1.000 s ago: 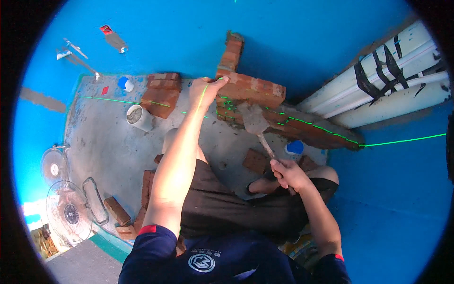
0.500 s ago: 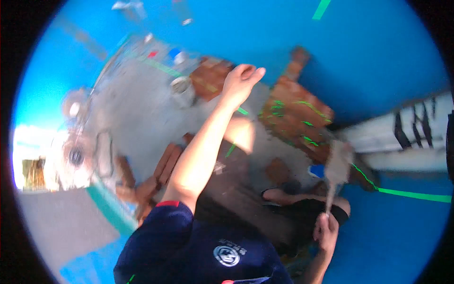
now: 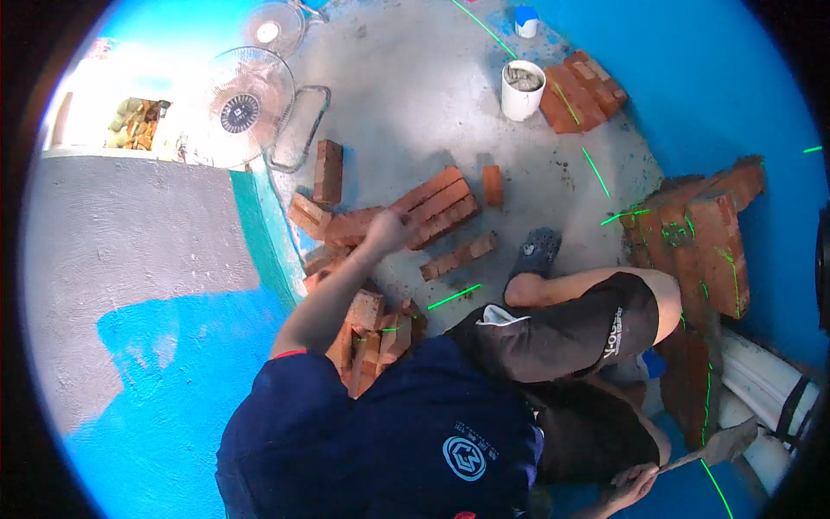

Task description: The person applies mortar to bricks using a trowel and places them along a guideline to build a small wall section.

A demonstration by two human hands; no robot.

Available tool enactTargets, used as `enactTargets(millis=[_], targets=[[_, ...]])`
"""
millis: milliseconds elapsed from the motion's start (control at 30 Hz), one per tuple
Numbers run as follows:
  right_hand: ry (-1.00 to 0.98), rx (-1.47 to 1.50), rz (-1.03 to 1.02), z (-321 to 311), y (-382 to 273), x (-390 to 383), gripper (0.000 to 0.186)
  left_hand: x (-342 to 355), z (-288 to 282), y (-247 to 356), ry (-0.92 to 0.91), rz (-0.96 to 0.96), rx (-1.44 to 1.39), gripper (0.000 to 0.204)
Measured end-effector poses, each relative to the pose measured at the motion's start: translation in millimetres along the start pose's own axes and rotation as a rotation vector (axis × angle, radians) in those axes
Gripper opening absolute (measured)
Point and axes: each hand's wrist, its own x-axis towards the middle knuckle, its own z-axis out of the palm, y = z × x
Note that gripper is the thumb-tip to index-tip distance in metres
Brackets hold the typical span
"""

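Observation:
My left hand (image 3: 386,232) is down at a group of red bricks (image 3: 437,208) lying side by side on the floor, touching or just above them. Its fingers are hidden from view, so their grip cannot be made out. At the lower right, my right hand (image 3: 635,484) is closed around the handle of a trowel (image 3: 731,443). The trowel's flat grey blade points away to the right, near the lower end of a low brick structure (image 3: 692,242) with green laser lines across it.
Loose bricks (image 3: 367,333) are heaped beside my left arm. A white bucket of mortar (image 3: 522,91) stands at the back by a brick stack (image 3: 584,91). Two fans, the nearer fan (image 3: 240,112) included, stand at the upper left. White bundles (image 3: 765,381) lie at right.
My view has swung left toward the loose bricks. The left hand, raised and empty before, has come down to them. My right hand still holds the trowel, now lower and farther right in view.

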Motion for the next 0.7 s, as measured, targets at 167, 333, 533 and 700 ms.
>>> enactTargets(millis=[167,333,533,700], targets=[[-0.004,0.081,0.06,5,-11,4,0.029,-13,134,18,0.013,0.335,0.285,0.071],[-0.019,0.059,0.071,12,-16,5,0.033,26,187,17,-0.027,0.154,0.309,0.066],[-0.04,0.005,0.025,13,-10,-9,0.038,33,121,18,-0.202,0.187,-0.145,0.055],[0.023,0.043,0.003,8,8,-16,0.037,9,35,52,-0.601,0.128,-1.032,0.067]])
